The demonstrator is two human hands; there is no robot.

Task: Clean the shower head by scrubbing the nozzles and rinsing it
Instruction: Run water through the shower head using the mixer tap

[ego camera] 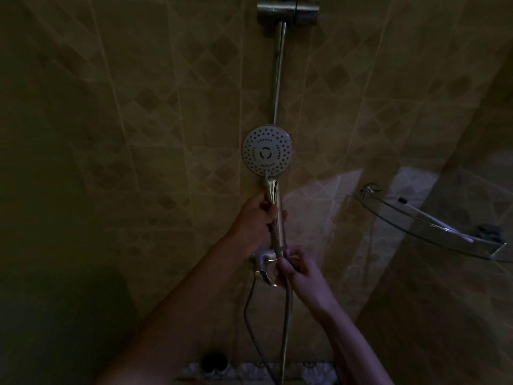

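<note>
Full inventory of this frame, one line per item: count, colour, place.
shower head: 1, silver with dark nozzles, centre, face toward camera
hose: 1, grey, hanging below the handle
riser rail: 1, chrome, vertical on the wall
bracket: 1, chrome, top of the rail
mixer tap: 1, chrome, between the hands
glass shelf: 1, clear, right wall
wall tiles: many, tan
left hand: 1, grips the handle
right hand: 1, grips the handle's lower end
</note>
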